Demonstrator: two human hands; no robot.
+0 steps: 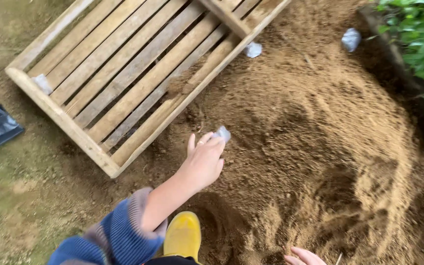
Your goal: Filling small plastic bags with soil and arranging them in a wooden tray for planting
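— Sandy soil (320,137) everywhere. What's the left hand (203,164) got?
— A pale scrap (223,133), pinched at its fingertips, just beside the pallet (123,73).
— And the right hand (304,256)?
— Only fingers show at the bottom edge; grip unclear. A yellow boot (183,235) stands between.
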